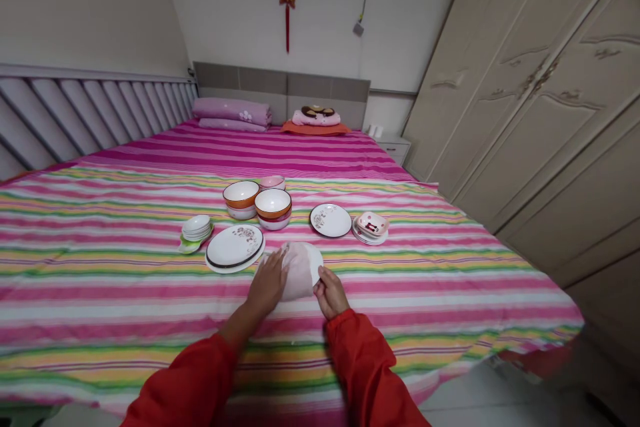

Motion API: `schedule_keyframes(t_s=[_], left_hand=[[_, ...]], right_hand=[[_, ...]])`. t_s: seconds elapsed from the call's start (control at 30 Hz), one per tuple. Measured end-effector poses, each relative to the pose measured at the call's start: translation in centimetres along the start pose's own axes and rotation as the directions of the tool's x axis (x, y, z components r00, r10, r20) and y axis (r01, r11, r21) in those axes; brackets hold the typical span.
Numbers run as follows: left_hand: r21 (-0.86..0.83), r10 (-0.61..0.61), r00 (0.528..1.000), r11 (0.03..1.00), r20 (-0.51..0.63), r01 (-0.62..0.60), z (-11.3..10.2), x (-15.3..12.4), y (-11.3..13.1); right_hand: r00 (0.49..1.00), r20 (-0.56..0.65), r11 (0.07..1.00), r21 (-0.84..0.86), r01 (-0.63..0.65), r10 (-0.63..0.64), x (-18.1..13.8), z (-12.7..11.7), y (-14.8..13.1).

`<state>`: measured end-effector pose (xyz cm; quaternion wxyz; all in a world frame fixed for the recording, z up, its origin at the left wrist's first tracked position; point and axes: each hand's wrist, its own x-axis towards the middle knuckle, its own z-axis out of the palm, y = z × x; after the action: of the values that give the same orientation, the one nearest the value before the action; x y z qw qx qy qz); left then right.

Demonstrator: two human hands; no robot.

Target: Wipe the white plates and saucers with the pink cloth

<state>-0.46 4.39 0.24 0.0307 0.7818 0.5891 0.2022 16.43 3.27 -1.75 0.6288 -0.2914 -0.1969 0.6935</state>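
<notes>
A white plate [316, 259] is held at its right edge by my right hand [330, 292], thumb on top and fingers below. A pale pink cloth [299, 277] covers most of the plate. On the cloth's left side, my left hand [269, 279] grips it against the plate, its fingertips partly hidden. Just left of that hand, a stack of white oval plates [233, 247] with a brown flower print lies on the striped sheet. Beyond my hands stand stacked bowls [273, 204] with orange and pink outsides.
A dark-rimmed plate [331, 221] lies beyond my right hand, beside a small pink square dish [373, 223] on stacked plates. Small white bowls [196, 225] sit on a green dish [189, 245] at left. Folded bedding [231, 111] lies by the headboard; a wardrobe [520, 93] stands right.
</notes>
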Motion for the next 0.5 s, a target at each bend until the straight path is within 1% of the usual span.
schedule_keyframes(t_s=[0.07,0.13,0.2,0.27,0.33,0.4,0.47,0.5], left_hand=[[0.001,0.076,0.995,0.997,-0.058,-0.076,0.4,-1.7,-0.4],[0.016,0.145,0.986,0.989,-0.079,-0.144,1.0,-3.3,-0.4],[0.043,0.203,0.977,0.979,-0.066,-0.200,1.4,-4.4,0.2],[0.071,0.263,0.964,0.963,-0.030,-0.261,1.7,-4.6,1.1],[0.084,0.316,0.949,0.945,0.006,-0.315,1.7,-4.0,2.3],[0.069,0.353,0.935,0.933,0.029,-0.354,1.6,-2.5,3.6],[0.030,0.357,0.933,0.933,0.039,-0.358,1.3,-0.6,4.8],[0.007,0.341,0.939,0.940,0.042,-0.342,1.1,0.4,5.3]], right_hand=[[1.000,0.006,1.000,0.017,-0.006,0.006,0.0,0.0,0.0],[1.000,0.017,0.999,0.032,-0.013,0.013,0.0,0.0,0.0],[1.000,0.019,0.999,0.037,-0.003,0.002,0.0,0.0,0.0],[1.000,0.029,1.000,0.029,0.011,-0.012,0.0,0.1,0.0],[0.999,0.050,1.000,0.026,0.011,-0.012,0.0,0.0,0.0],[0.998,0.066,1.000,0.031,-0.004,0.002,0.1,-0.1,0.0],[0.998,0.058,0.999,0.043,-0.013,0.010,0.3,-0.2,0.1],[0.999,0.049,0.999,0.047,-0.012,0.010,0.4,-0.2,0.2]])
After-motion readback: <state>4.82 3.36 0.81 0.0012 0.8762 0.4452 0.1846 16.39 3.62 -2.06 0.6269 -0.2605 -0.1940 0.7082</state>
